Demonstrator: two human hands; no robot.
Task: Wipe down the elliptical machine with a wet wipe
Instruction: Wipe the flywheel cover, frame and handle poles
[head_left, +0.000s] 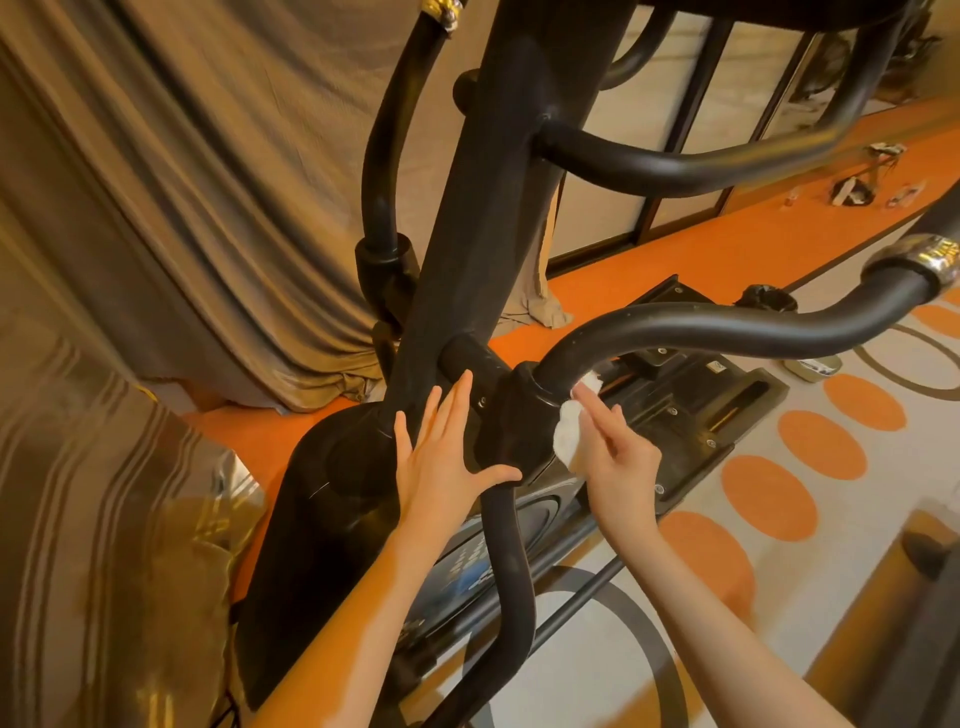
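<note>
**Wipe meets the pivot joint on the elliptical**

Two bare forearms reach in from the near edge, and both hands are up at the middle of the elliptical machine (467, 218). The left hand (441, 457) is flat and open, fingers straight and spread against the black housing at the base of the centre post, thumb stretched right across the curved bar (511, 561) that runs down toward us. Just to its right, the right hand (618, 457) pinches a white wet wipe (570, 431), bunched up between fingers and thumb, and presses it onto the black pivot collar (519, 415) where the swinging handlebar (701, 327) plugs in. The wipe touches the collar's right side, right at the foot of that handlebar.

Beyond the hands, a black foot pedal (701, 395) lies low on the right. Beneath the machine, a pale carpet (857, 493) with orange ovals, and an orange band along its far side. On the left, tan curtains (182, 208) hang in folds down to the floor. Farther right, panelled sliding doors (649, 156) stand behind the machine, with small items scattered on the orange floor strip, too blurred to name.
</note>
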